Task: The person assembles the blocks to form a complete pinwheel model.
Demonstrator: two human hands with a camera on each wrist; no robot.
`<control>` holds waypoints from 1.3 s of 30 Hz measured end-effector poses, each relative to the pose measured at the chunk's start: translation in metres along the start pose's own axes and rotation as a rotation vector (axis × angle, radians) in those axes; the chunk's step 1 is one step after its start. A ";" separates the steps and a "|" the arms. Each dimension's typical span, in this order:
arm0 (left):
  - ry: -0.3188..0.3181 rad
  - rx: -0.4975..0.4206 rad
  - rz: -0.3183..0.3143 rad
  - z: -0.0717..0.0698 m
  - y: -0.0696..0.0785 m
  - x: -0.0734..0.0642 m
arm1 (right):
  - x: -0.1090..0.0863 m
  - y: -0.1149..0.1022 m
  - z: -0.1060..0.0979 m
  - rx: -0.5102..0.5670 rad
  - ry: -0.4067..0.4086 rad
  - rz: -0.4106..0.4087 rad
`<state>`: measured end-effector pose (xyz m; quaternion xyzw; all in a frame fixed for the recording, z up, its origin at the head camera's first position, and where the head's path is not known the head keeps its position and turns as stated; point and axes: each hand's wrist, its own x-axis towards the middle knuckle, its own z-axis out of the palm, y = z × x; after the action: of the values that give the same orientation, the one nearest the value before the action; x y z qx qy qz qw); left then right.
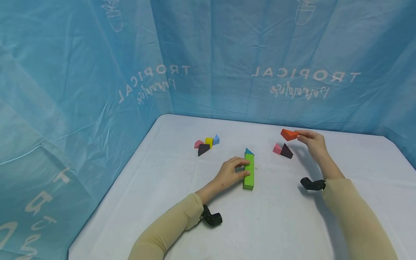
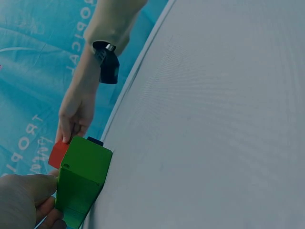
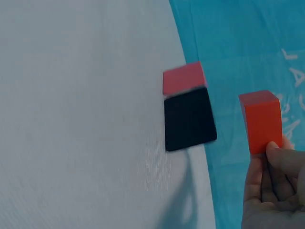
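Upper right in my head view, the right hand point(image 1: 313, 143) pinches an orange block point(image 1: 289, 135); centre, the left hand point(image 1: 229, 173) touches green blocks point(image 1: 248, 180), gripping or not I can't tell. Only there shows a yellow block point(image 1: 208, 141).

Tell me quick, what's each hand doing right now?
Left hand: closed, holding the green rectangular blocks.
Right hand: closed, holding the orange-red angular block.

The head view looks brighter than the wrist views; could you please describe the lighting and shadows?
Head view: brightest, a soft shadow beside the right sleeve on the white table; left wrist view: dim, faint ripple lines across the table; right wrist view: dim, a soft-edged shadow below the black block, the orange block brighter in front than on top.
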<state>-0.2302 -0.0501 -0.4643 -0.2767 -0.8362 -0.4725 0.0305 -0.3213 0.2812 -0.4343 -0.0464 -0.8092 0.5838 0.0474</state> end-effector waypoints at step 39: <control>0.002 0.009 0.014 0.001 -0.001 0.000 | -0.037 -0.021 0.091 0.110 -0.162 -0.022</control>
<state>-0.2312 -0.0499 -0.4654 -0.2819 -0.8364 -0.4687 0.0362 -0.2967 0.1843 -0.4434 0.0122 -0.7776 0.6286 -0.0093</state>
